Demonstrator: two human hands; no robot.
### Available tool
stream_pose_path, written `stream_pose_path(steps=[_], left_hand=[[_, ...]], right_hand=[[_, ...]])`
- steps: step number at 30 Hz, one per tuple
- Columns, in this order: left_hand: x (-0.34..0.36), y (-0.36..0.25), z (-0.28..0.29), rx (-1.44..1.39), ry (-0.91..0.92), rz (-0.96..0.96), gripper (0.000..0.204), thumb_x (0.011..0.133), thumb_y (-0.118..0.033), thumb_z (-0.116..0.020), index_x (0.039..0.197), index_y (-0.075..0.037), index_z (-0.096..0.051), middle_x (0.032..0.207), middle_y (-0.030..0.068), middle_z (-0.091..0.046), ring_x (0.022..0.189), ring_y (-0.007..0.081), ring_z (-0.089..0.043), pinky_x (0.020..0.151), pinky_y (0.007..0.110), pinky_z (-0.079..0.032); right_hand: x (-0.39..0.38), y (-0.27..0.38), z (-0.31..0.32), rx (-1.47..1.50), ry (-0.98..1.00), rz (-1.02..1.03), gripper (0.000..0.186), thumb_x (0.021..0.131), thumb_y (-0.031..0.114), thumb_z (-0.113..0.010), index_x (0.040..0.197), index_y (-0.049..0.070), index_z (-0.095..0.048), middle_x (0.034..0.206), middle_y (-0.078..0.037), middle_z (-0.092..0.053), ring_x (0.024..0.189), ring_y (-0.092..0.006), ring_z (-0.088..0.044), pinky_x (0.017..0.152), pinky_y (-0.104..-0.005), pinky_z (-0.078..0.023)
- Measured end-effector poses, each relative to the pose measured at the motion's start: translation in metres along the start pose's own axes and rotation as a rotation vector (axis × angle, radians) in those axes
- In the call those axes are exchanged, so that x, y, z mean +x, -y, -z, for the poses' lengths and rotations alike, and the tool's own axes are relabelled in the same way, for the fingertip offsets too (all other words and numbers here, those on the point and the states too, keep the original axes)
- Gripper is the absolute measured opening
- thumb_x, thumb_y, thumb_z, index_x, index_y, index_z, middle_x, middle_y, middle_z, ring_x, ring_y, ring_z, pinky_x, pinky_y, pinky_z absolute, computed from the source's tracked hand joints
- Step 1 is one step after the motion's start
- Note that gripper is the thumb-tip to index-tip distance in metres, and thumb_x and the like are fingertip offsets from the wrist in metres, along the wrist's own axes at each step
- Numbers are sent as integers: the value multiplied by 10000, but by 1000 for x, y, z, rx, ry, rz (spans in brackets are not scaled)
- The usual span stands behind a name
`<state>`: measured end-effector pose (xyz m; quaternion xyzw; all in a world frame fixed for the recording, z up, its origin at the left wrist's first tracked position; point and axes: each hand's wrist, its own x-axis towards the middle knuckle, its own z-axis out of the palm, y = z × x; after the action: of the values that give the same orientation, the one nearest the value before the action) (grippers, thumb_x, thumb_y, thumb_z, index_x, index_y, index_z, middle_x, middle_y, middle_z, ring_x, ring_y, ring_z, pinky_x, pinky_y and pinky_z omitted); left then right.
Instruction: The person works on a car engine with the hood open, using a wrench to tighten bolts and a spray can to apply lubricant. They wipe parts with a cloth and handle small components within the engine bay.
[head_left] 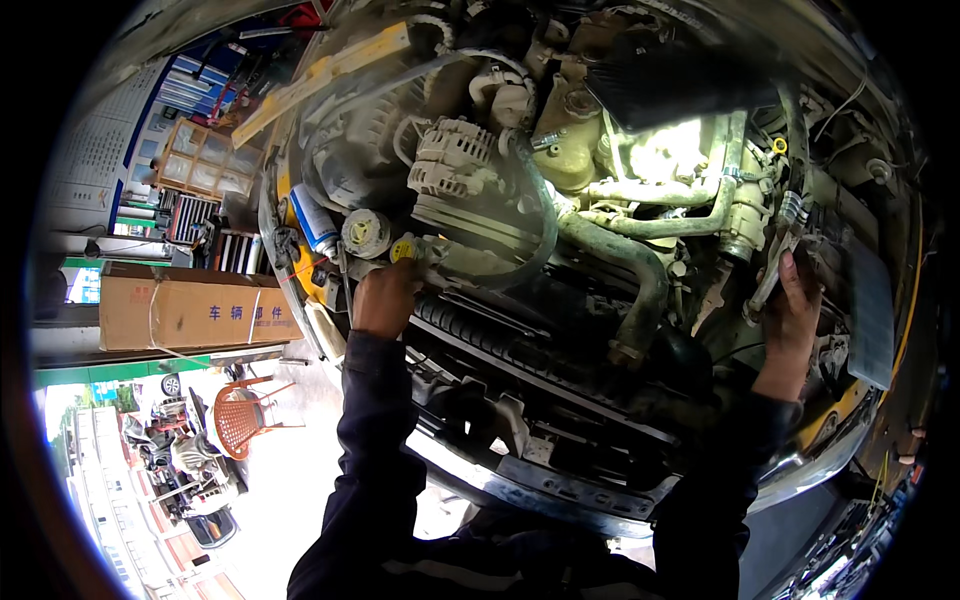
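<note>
In an open engine bay, my left hand (385,300) has its fingers curled at a small round yellow cap (403,248). Beside it are a pale round reservoir cap (365,234) and a blue-and-white spray can (315,222). My right hand (788,320) grips a pale, narrow pipe-like part (768,283) on the right side, below a clamped hose (795,180); its exact shape is hard to make out. An alternator (450,155) sits above the left hand, and a thick curved hose (630,270) runs between both hands.
The front body edge (560,490) spans below my hands, with a clear plastic-looking panel (868,310) at the right. Off the car's left side are a long cardboard box (170,330), a wooden crate (195,160), a woven chair (232,425) and a wall board (85,150).
</note>
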<state>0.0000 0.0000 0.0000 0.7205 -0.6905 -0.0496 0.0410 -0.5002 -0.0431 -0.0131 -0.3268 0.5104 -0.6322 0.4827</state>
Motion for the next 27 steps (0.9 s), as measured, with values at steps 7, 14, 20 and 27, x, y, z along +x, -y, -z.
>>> stream_pose_path(steps=[7, 14, 20, 27], left_hand=[[-17, -15, 1, -4, -159, -25, 325, 743, -140, -729, 1054, -73, -663, 952, 157, -690, 840, 354, -665, 724, 421, -532], [-13, -96, 39, -524, -248, -89, 115, 785, -33, -754, 880, 9, -706, 821, 86, -706, 701, 132, -640, 633, 244, -491], [57, -264, -10, -1104, 222, -506, 158, 886, -97, -676, 969, 37, -681, 804, 94, -701, 738, 164, -682, 635, 242, -527], [78, -349, -71, -1791, 1030, -247, 474, 834, -12, -618, 1284, 67, -491, 1130, 150, -631, 1054, 233, -611, 913, 347, -476]], right_hand=[[-6, -2, 7, -8, -32, -26, 343, 876, 285, -699, 1043, -8, -637, 844, -53, -613, 754, -129, -551, 661, -273, -405], [-9, 7, 16, 88, -38, -14, 359, 890, 227, -678, 1133, -29, -612, 941, -68, -652, 799, -160, -615, 681, -275, -451], [-9, -3, 20, 317, 68, 67, 384, 865, 95, -692, 1188, -69, -565, 993, -118, -667, 878, -194, -655, 802, -293, -517], [-7, -8, 28, 237, 35, 111, 364, 829, 84, -739, 1149, -30, -607, 1074, -71, -638, 1001, -132, -574, 879, -263, -448]])
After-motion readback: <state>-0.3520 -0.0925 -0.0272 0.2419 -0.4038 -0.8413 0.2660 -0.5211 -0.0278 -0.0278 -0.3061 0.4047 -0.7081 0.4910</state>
